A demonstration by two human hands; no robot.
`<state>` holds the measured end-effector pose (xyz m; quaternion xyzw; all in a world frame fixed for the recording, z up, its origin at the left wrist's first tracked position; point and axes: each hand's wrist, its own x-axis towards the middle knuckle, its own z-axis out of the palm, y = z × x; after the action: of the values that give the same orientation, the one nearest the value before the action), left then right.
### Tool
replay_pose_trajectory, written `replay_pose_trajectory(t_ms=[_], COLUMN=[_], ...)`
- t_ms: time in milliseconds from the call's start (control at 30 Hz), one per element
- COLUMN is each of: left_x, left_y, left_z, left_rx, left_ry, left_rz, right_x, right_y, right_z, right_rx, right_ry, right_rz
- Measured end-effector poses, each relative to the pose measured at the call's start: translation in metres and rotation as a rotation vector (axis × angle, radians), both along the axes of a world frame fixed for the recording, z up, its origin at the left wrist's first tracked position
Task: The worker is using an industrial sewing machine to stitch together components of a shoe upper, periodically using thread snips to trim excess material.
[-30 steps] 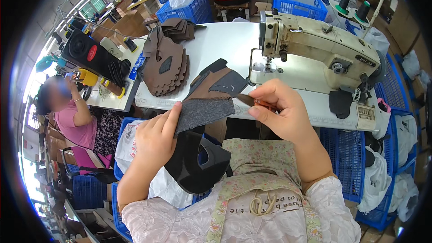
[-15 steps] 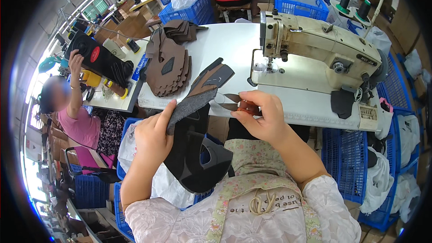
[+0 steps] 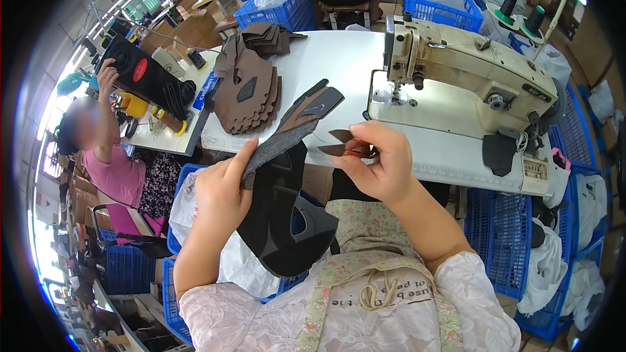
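Observation:
My left hand [image 3: 222, 189] pinches a stitched cut piece [image 3: 283, 143], brown on its face with a fuzzy grey side, between thumb and fingers. Black panels [image 3: 280, 238] with cut-out openings hang below it, over my lap; whether they are all joined to it I cannot tell. To the right, my right hand [image 3: 386, 160] is closed round thread snips [image 3: 355, 148] with an orange-red handle. Their two dark blades stand apart, pointing left toward the held piece with a small gap between. A fine thread seems to run near the blade tips.
Beyond my hands, a white sewing machine [image 3: 469, 78] stands on the white table [image 3: 326, 58]. Stacked brown cut pieces [image 3: 248, 101] lie at its left, a dark scrap [image 3: 499, 154] at its right. Blue crates [image 3: 495, 234] flank me. A person in pink [image 3: 120, 173] works at left.
The snips have drawn slightly away from the held piece, their blades spread a little wider. My left hand keeps its hold; the whole view has shifted slightly.

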<state>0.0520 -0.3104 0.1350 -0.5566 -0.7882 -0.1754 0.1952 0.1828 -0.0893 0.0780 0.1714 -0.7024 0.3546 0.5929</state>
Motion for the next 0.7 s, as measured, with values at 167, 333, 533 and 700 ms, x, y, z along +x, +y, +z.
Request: replay_pose_trajectory(t_ms=[167, 333, 533, 700], left_x=[-0.001, -0.002, -0.002, -0.005], left_y=[-0.001, 0.0, 0.001, -0.002], left_z=[-0.001, -0.002, -0.002, -0.004], left_rx=[0.016, 0.023, 0.031, 0.003], left_ry=[0.012, 0.003, -0.015, -0.006], left_rz=[0.003, -0.001, -0.009, -0.02], right_x=[0.003, -0.001, -0.009, -0.015], right_y=[0.004, 0.004, 0.007, 0.004], right_z=[-0.01, -0.017, -0.017, -0.015], right_rx=[-0.048, -0.055, -0.017, 0.073], right_ry=[0.021, -0.049, -0.024, 0.055], right_rz=[0.006, -0.075, -0.195, -0.299])
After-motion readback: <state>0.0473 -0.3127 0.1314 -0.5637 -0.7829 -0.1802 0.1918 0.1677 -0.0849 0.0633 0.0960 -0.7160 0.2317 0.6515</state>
